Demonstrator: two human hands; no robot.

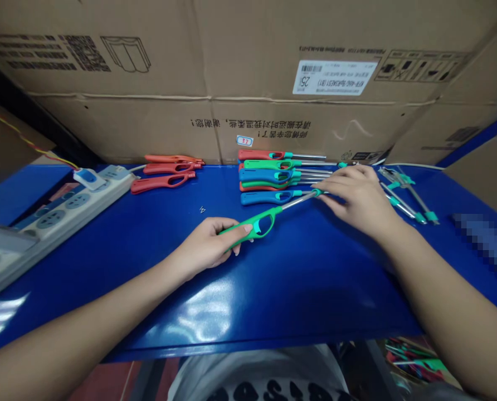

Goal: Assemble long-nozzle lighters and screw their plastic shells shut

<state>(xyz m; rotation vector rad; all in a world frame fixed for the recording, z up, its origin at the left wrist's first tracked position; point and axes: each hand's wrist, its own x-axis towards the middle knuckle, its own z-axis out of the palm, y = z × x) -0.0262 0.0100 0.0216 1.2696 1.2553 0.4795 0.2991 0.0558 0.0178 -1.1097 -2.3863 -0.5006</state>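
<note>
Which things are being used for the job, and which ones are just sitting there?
Probably for the job:
- green lighter in the left grip
- row of lighters with metal tubes
- red handles
- loose metal tubes with teal parts

Probably just there:
- white power strip
- cardboard behind
- little "33" tag
</note>
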